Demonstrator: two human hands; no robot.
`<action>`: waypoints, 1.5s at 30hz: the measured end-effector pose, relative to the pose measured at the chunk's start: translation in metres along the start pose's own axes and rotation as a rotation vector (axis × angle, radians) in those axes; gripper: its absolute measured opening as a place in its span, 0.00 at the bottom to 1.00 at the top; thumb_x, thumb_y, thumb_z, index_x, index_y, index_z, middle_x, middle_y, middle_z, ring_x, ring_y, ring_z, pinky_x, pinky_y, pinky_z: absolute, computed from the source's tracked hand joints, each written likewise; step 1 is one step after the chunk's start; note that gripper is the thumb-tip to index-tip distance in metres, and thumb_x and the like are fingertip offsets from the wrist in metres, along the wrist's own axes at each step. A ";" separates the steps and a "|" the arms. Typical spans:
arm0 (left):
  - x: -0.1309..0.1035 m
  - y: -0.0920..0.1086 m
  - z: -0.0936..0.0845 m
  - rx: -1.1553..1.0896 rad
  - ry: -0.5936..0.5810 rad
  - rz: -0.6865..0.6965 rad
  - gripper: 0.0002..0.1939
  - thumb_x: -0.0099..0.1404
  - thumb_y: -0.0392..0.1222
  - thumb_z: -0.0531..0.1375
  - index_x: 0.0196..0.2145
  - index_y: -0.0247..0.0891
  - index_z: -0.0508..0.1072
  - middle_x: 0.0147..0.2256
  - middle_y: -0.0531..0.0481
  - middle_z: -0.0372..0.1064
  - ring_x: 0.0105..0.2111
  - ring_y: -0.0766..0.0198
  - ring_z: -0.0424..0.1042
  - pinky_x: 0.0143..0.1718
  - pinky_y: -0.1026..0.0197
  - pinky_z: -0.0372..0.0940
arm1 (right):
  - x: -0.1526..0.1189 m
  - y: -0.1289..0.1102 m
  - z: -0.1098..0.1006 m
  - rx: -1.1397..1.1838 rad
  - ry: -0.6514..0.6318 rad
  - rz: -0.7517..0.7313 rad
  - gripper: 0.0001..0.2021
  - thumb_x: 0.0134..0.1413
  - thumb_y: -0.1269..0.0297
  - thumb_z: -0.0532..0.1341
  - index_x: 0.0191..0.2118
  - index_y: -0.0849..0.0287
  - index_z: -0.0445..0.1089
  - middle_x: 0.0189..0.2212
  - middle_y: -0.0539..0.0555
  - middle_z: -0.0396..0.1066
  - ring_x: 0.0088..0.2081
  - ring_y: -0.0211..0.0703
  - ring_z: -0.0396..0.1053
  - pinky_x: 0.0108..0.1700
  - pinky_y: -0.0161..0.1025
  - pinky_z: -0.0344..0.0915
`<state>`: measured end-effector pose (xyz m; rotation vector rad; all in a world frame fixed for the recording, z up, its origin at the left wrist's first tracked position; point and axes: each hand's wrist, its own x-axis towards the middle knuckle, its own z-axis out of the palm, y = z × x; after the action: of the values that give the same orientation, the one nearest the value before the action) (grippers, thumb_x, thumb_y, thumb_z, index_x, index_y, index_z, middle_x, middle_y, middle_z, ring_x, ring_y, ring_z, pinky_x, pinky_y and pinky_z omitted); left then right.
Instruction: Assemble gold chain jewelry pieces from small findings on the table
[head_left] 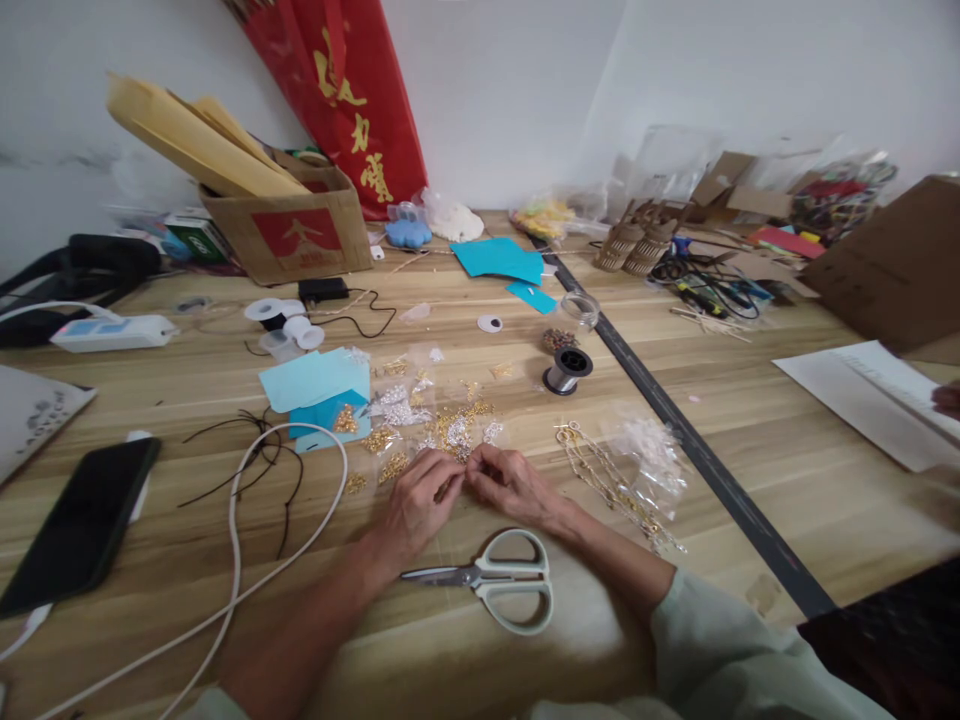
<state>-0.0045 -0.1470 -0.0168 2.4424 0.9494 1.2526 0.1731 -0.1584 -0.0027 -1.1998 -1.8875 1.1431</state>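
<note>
resting below the hands at the lower centre of the frame, the cream-handled scissors [487,577] lie flat on the table [420,650]. mid-frame, the left hand [420,500] and right hand [514,485] are both closed in a fingertip pinch, tips almost meeting; what they grip, i can't tell. such fine work probably wants steady forearms and a light pinch. small gold and silver pieces [457,432] lie just beyond; a black-rimmed spool [568,370] stands farther, right of centre.
</note>
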 end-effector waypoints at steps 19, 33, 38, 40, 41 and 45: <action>-0.001 -0.002 -0.004 0.013 -0.056 0.001 0.06 0.65 0.31 0.56 0.34 0.37 0.72 0.31 0.48 0.71 0.34 0.62 0.70 0.36 0.59 0.68 | 0.001 -0.001 -0.006 0.082 -0.063 0.028 0.06 0.58 0.64 0.57 0.33 0.61 0.64 0.23 0.46 0.60 0.24 0.32 0.54 0.26 0.30 0.52; 0.000 0.000 -0.003 -0.025 -0.120 -0.061 0.06 0.65 0.31 0.54 0.32 0.37 0.69 0.31 0.47 0.69 0.34 0.60 0.68 0.37 0.57 0.66 | 0.002 0.003 -0.005 0.169 -0.040 0.049 0.10 0.59 0.58 0.57 0.35 0.61 0.64 0.22 0.45 0.59 0.22 0.31 0.54 0.24 0.29 0.51; 0.000 0.000 -0.003 -0.057 -0.136 -0.118 0.05 0.65 0.31 0.55 0.32 0.38 0.67 0.32 0.48 0.69 0.35 0.60 0.67 0.37 0.57 0.65 | 0.000 0.000 -0.004 0.003 0.001 -0.087 0.08 0.59 0.61 0.58 0.40 0.60 0.64 0.25 0.46 0.61 0.23 0.31 0.57 0.25 0.30 0.55; 0.000 -0.001 -0.003 -0.066 -0.146 -0.139 0.05 0.65 0.31 0.55 0.32 0.38 0.67 0.32 0.48 0.69 0.35 0.60 0.67 0.37 0.58 0.65 | -0.001 0.000 -0.003 -0.111 0.042 -0.176 0.05 0.60 0.65 0.57 0.40 0.60 0.65 0.26 0.47 0.62 0.25 0.33 0.60 0.28 0.31 0.57; 0.000 -0.001 -0.003 -0.068 -0.149 -0.150 0.05 0.65 0.31 0.55 0.32 0.38 0.67 0.32 0.48 0.68 0.34 0.60 0.67 0.37 0.58 0.64 | -0.001 0.000 -0.003 -0.167 0.056 -0.216 0.04 0.60 0.66 0.57 0.39 0.60 0.65 0.27 0.49 0.63 0.27 0.35 0.61 0.29 0.31 0.58; -0.001 -0.003 -0.002 -0.067 -0.176 -0.201 0.05 0.65 0.32 0.55 0.31 0.38 0.67 0.31 0.49 0.68 0.34 0.61 0.67 0.36 0.58 0.64 | -0.001 0.003 -0.005 -0.349 0.059 -0.314 0.05 0.63 0.69 0.53 0.39 0.59 0.66 0.33 0.53 0.66 0.32 0.37 0.65 0.34 0.33 0.62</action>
<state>-0.0078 -0.1459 -0.0176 2.2950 1.0541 0.9697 0.1783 -0.1570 -0.0031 -1.0476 -2.1942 0.6218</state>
